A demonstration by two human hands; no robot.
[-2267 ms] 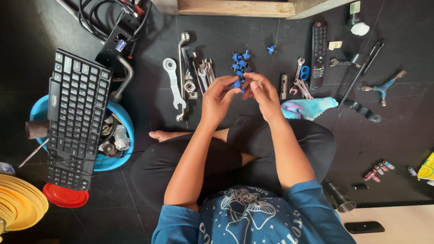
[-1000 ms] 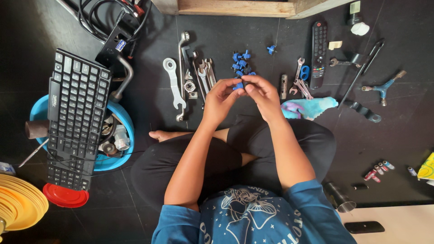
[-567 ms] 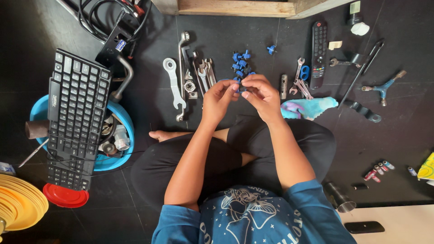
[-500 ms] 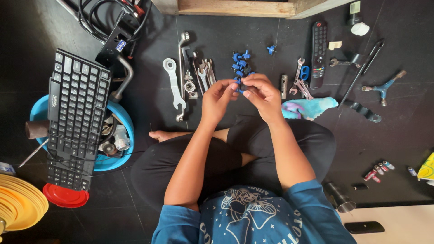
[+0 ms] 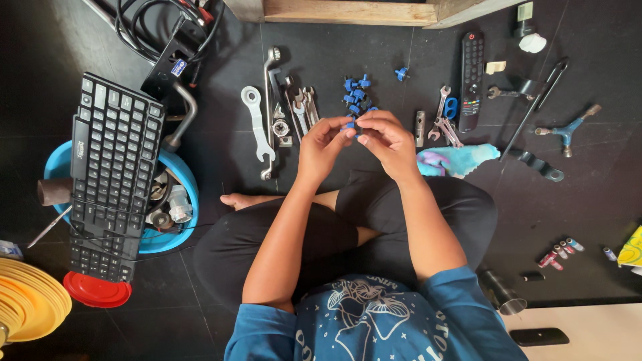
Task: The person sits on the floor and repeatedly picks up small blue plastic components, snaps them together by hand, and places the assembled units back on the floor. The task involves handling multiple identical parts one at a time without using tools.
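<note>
I sit cross-legged on a dark floor. My left hand [image 5: 323, 142] and my right hand [image 5: 386, 137] meet in front of me, fingertips pinched together on a small blue plastic piece [image 5: 349, 125]. Just beyond my fingers lies a cluster of several small blue plastic pieces [image 5: 355, 93], with one more blue piece [image 5: 401, 72] apart to the right. How the held piece is shaped is hidden by my fingers.
Wrenches and spanners [image 5: 277, 110] lie left of the hands. A black keyboard [image 5: 110, 177] rests on a blue tub [image 5: 175, 234] of metal parts. A remote control [image 5: 471, 80], a light-blue cloth [image 5: 456, 160], more tools [image 5: 565, 130] and small batteries [image 5: 558, 253] lie right.
My hands stay together over the same spot; only the fingers have shifted slightly around the small blue piece.
</note>
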